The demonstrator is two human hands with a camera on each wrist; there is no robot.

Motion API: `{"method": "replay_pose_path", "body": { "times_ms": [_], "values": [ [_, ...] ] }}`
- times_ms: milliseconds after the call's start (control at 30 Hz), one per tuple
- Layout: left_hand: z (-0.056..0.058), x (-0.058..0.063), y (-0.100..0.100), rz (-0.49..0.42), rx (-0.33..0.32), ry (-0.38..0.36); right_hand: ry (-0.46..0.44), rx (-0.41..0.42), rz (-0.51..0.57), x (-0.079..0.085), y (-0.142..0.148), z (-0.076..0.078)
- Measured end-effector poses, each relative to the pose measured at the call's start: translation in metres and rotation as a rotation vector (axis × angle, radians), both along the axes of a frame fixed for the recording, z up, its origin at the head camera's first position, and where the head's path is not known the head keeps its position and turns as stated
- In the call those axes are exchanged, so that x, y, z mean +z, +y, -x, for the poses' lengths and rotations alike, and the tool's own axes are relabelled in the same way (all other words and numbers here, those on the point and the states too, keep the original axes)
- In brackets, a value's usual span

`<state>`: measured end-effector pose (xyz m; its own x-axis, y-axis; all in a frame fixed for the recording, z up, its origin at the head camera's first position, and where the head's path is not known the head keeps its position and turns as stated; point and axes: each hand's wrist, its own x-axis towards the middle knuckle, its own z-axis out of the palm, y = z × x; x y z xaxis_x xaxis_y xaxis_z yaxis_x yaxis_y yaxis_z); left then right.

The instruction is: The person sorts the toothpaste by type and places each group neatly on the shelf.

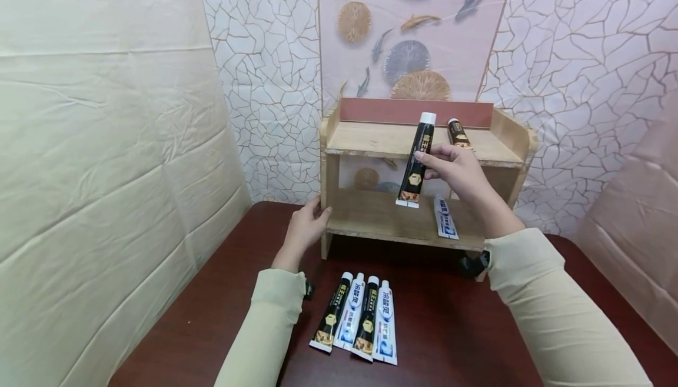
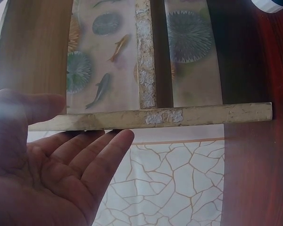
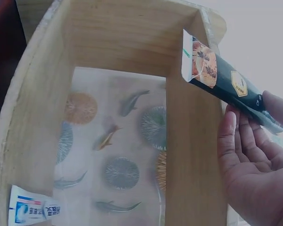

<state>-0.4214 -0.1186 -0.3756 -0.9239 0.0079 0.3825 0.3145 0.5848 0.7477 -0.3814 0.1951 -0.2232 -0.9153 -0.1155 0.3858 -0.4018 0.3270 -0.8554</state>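
Note:
My right hand [image 1: 455, 169] pinches a black toothpaste tube [image 1: 417, 160] between thumb and fingers, white cap up, at the front of the upper board of a small wooden shelf [image 1: 381, 234]. In the right wrist view the tube's flat crimped end points away from the hand. My left hand [image 1: 306, 225] holds the shelf's left side panel [image 2: 203, 115], thumb on one face and fingers on the other. A second black tube [image 1: 458, 133] lies on the upper board, partly behind the right hand. On the lower board lies a white toothpaste tube [image 1: 445, 219].
On the dark red table [image 1: 228, 316] in front of the shelf, black tubes [image 1: 332, 313] and white tubes [image 1: 385, 325] lie side by side in alternation. A patterned cloth [image 1: 270, 81] hangs behind the shelf, and a pale padded wall [image 1: 116, 140] rises on the left.

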Motion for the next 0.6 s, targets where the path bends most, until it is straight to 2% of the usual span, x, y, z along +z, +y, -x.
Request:
{"method": "replay_pose_path", "body": {
  "times_ms": [300, 433, 600],
  "values": [
    [-0.001, 0.000, 0.001, -0.005, 0.004, 0.002, 0.063, -0.021, 0.046, 0.015, -0.008, 0.007],
    [-0.001, 0.000, 0.001, 0.002, 0.006, -0.005, 0.081, -0.057, 0.024, 0.022, -0.011, 0.014],
    [-0.001, 0.001, 0.001, 0.011, 0.003, -0.017, 0.054, -0.080, -0.032, 0.029, -0.016, 0.025]
  ]
}}
